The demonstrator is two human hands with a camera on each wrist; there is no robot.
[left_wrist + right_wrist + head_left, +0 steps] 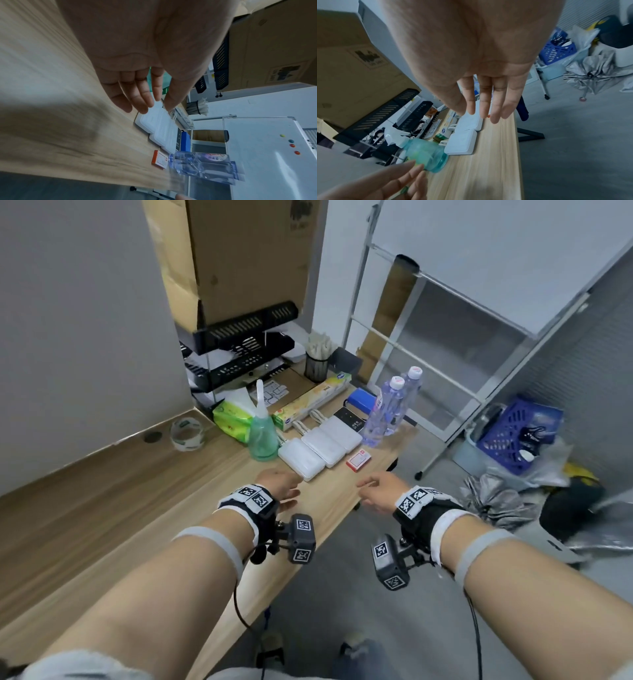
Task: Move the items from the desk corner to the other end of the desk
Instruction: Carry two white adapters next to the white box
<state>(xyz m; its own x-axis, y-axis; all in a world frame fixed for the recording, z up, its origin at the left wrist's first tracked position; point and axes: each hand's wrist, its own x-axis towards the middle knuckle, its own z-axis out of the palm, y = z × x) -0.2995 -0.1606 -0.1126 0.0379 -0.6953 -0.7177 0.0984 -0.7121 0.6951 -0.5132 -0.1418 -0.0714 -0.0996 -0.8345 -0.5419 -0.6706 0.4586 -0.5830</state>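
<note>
- With both hands hovering over the desk (102,508) and holding nothing, I have my left hand (279,486) and right hand (378,491) spread flat, fingers straight and relaxed, just short of the clutter at the corner.
- Straight ahead of my left fingertips (142,106) sits the nearest of three white boxes (301,458), side by side in a row; they look rigid and light, with smooth lids, so I would pinch one across its short sides, not press from the top.
- Just left of that hand stands the green bottle (263,436), upright; I judge it to be soft plastic, possibly part full and top-heavy at the nozzle, so I would grip it low round the belly.
- Ahead of my right hand lies the red card box (358,460), small, flat and light; I would lift it by its edges.
- Beyond it stand two water bottles (385,410), touching each other, near the desk edge. They seem full, so heavy and easily tipped off; I would wrap one at the waist.
- Further back lie the tissue pack (233,417), soft and squashy, and the long wrap carton (311,402), stiff but awkward; I would hold it mid-length.
</note>
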